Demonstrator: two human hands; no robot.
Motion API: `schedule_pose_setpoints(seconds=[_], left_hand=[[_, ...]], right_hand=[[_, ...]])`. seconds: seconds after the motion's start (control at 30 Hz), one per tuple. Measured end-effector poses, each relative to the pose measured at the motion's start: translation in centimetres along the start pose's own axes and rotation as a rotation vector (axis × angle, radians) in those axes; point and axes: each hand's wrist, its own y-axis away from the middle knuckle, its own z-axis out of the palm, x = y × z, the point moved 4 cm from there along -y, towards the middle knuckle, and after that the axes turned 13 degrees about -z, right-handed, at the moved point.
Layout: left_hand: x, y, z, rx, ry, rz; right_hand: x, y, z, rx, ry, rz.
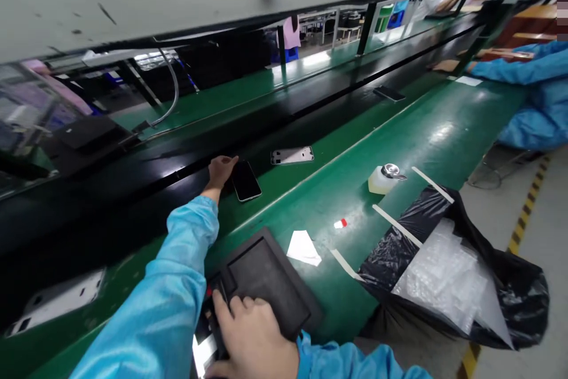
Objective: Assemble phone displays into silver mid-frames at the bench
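Note:
Reaching out along the green bench, my left hand (222, 171) has its thumb and fingertips closed at the upper left corner of a smartphone (247, 181) with a dark screen and light frame. My right hand (255, 331) is in front of me, beside and partly over a black foam tray (270, 284) with a recess. Its index finger and thumb bend around a dark item with a red spot and a shiny white part (205, 352); most of this item is covered, so I cannot tell its kind. Behind the smartphone lies a flat white phone-shaped panel (291, 155).
A black bag (386, 255) full of clear plastic wrap is taped to the bench edge. Near it stand a pump bottle (382, 179), a white paper (304, 248) and a small red-white piece (340, 223). Another phone (389, 93) lies farther off, near a co-worker's blue sleeve (506, 68).

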Motion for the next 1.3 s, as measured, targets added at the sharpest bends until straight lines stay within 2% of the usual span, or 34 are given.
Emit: schedule_pose_setpoints(seconds=[0.1, 0.2, 0.33, 0.4, 0.47, 0.53, 0.6, 0.67, 0.73, 0.8, 0.87, 0.97, 1.07, 1.13, 1.17, 1.23, 1.3], left_hand=[[1.7, -1.9, 0.9, -0.073, -0.244, 0.111], [3.9, -2.2, 3.6, -0.149, -0.399, 0.276], [6.5, -0.3, 9.2, -0.341, -0.483, 0.545], [7.3, 0.9, 11.5, -0.432, -0.484, 0.62], [7.9, 1.8, 12.6, -0.475, -0.449, 0.65], [8.5, 2.5, 12.4, -0.479, -0.366, 0.66], [8.8, 3.2, 10.7, -0.46, -0.236, 0.658], [8.6, 4.1, 7.7, -0.409, -0.059, 0.641], [7.6, 5.7, 3.5, -0.335, 0.148, 0.607], [5.7, 8.2, -1.3, -0.258, 0.35, 0.557], [3.0, 11.8, -6.3, -0.203, 0.512, 0.496], [-2.1, 18.6, -13.1, -0.242, 0.894, 0.265], [-7.1, 26.2, -18.0, -0.29, 1.274, 0.021], [-9.6, 31.1, -19.8, -0.335, 1.337, -0.029], [-10.7, 33.3, -20.1, -0.397, 1.332, -0.048], [-12.3, 36.8, -19.4, -0.583, 1.276, -0.09], [-13.3, 39.3, -17.7, -0.782, 1.193, -0.12]], right_hand=[[0.7, -0.3, 2.0, -0.015, -0.04, -0.011], [1.9, -0.5, 3.8, -0.006, -0.103, 0.002], [3.3, -0.3, 6.3, 0.041, -0.197, 0.133], [3.8, 0.0, 7.2, 0.108, -0.198, 0.215], [4.1, 0.4, 7.3, 0.216, -0.166, 0.243], [4.1, 0.8, 6.2, 0.328, -0.135, 0.213], [3.9, 1.1, 4.3, 0.4, -0.153, 0.139], [3.6, 1.3, 2.1, 0.42, -0.235, 0.041], [3.4, 1.6, 0.2, 0.451, -0.334, -0.026], [3.3, 1.8, -1.2, 0.502, -0.425, -0.05], [3.2, 1.9, -2.1, 0.532, -0.543, -0.057], [2.9, 2.0, -3.2, 0.547, -0.755, -0.035], [2.6, 2.3, -5.1, 0.64, -0.861, -0.008], [2.0, 2.7, -6.5, 0.715, -0.853, -0.024], [1.6, 3.0, -7.1, 0.742, -0.841, -0.043], [0.5, 3.6, -8.0, 0.764, -0.819, -0.098], [-0.9, 4.1, -8.7, 0.758, -0.796, -0.169]])
